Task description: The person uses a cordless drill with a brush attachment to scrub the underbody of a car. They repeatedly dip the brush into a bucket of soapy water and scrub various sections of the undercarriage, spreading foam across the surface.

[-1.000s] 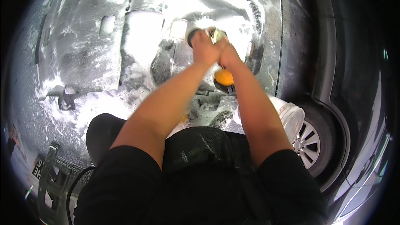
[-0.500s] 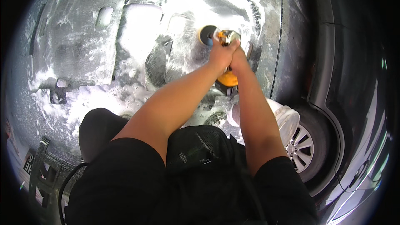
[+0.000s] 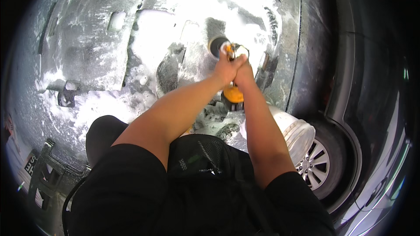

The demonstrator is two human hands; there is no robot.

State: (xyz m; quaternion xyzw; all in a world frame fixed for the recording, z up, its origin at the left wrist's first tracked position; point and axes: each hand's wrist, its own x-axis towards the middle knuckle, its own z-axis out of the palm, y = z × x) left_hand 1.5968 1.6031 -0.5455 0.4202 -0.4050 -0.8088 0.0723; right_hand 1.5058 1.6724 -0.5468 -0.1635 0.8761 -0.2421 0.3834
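Both my hands hold a yellow-and-black cordless drill [image 3: 233, 95] over a large foam-covered grey carpet [image 3: 94, 43]. My left hand [image 3: 225, 71] is closed around the front part of the drill, by its head. Close beside it, my right hand [image 3: 244, 75] wraps the grip above the battery base. A round dark disc attachment [image 3: 217, 47] with a pale rim sits at the drill's front, against the soapy carpet. Whether it is a brush or a pad cannot be made out. White suds [image 3: 153, 28] lie thickly around it, and my fingers partly cover the drill body.
A white bucket [image 3: 299, 140] lies on its side by my right forearm. Behind it is a dark car's wheel [image 3: 316, 162], with the car's body along the right. A dark plastic frame [image 3: 46, 175] stands at the lower left. The carpet has cut-out holes and raised edges.
My hands and the drill have moved a little nearer and leftward over the carpet. A darker patch with less foam now shows just beyond the disc. The view has shifted slightly.
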